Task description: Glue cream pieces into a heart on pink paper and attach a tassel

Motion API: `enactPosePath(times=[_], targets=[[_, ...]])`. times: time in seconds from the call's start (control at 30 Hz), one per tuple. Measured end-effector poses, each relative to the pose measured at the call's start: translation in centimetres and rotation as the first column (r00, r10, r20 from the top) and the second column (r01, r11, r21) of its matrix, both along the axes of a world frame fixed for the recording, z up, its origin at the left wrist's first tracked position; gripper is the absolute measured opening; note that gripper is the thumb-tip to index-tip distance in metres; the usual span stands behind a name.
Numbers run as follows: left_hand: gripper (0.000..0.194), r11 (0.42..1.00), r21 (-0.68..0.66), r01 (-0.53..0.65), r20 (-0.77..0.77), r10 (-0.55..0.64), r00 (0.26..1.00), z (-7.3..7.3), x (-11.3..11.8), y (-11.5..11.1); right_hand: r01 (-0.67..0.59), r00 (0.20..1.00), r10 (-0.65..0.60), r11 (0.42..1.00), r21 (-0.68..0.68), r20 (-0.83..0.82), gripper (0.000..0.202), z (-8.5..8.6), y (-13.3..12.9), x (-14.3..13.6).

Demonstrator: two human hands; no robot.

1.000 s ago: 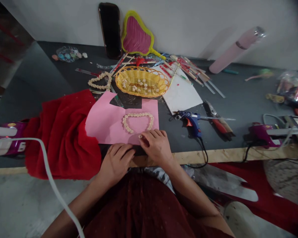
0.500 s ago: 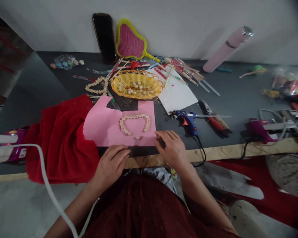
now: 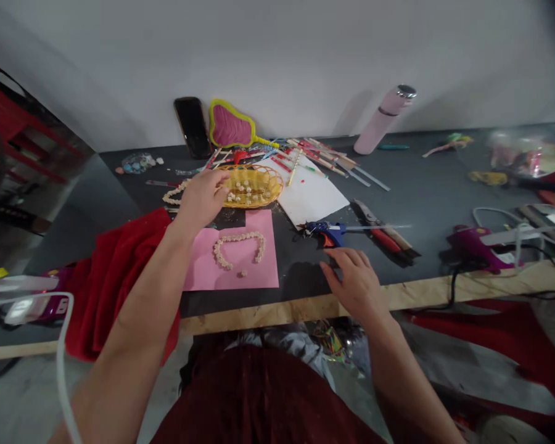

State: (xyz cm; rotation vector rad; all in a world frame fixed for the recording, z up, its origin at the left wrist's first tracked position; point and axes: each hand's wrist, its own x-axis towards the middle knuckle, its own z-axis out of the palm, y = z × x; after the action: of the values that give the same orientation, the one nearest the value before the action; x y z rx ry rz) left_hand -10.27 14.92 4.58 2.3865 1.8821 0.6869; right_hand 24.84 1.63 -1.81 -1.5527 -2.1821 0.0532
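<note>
My left hand point(image 3: 203, 198) is over the left end of the yellow woven basket point(image 3: 254, 191), where small pale pieces lie; its fingers are apart and nothing shows in them. My right hand point(image 3: 354, 280), fingers spread and holding nothing, is just below the handle of the blue glue gun point(image 3: 330, 233). Between my arms lies a pink sheet point(image 3: 259, 277) with a curved, open-ended row of small pale pieces point(image 3: 239, 237). One loose piece point(image 3: 242, 273) sits below the row's gap.
Behind the basket a phone point(image 3: 193, 126) and a pink fan-like piece point(image 3: 231, 125) lean on the wall. Pliers point(image 3: 386, 237), a white sheet point(image 3: 312, 197) and a pink bottle point(image 3: 382, 123) are to the right. Red cloth point(image 3: 115, 265) hangs over the left table edge.
My left hand has moved forward from the pink sheet's near edge to the basket. My right hand has left the sheet's corner and shifted right toward the glue gun. The view has tilted up.
</note>
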Motion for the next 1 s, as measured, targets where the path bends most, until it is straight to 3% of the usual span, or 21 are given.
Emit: enactPosePath(times=[0.13,0.33,0.53,0.7,0.8,0.9,1.0], targets=[[0.032,0.989,-0.138,-0.052,-0.143,0.033,0.989,-0.8,1.0,5.4,0.057,0.998,-0.057,0.998,0.030,0.009,0.028,0.0,1.7,2.0],[0.027,0.979,-0.202,-0.005,-0.211,-0.038,0.977,-2.1,3.6,8.3,0.161,0.987,-0.162,0.985,-0.061,-0.004,0.030,0.2,3.5,2.3],[0.025,0.973,-0.230,0.007,-0.225,-0.060,0.972,-3.0,4.5,9.3,0.246,0.969,-0.237,0.957,-0.154,0.075,0.032,-0.7,4.2,2.3],[0.032,0.977,-0.213,0.008,-0.226,-0.057,0.972,-2.9,4.4,8.9,0.268,0.963,-0.255,0.936,-0.230,0.086,0.034,-0.7,4.9,2.5],[0.026,0.973,-0.228,0.025,-0.242,-0.082,0.967,-2.7,4.5,8.6,0.274,0.962,-0.265,0.915,-0.295,0.072,0.034,-0.7,5.2,2.8],[0.021,0.968,-0.250,0.037,-0.261,-0.104,0.960,-2.7,4.7,8.5,0.292,0.951,-0.309,0.903,-0.314,-0.004,0.034,-1.0,5.1,3.1],[0.021,0.965,-0.258,0.045,-0.271,-0.117,0.955,-2.8,4.9,8.3,0.297,0.910,-0.373,0.892,-0.342,-0.183,0.039,-1.2,4.8,3.6]])
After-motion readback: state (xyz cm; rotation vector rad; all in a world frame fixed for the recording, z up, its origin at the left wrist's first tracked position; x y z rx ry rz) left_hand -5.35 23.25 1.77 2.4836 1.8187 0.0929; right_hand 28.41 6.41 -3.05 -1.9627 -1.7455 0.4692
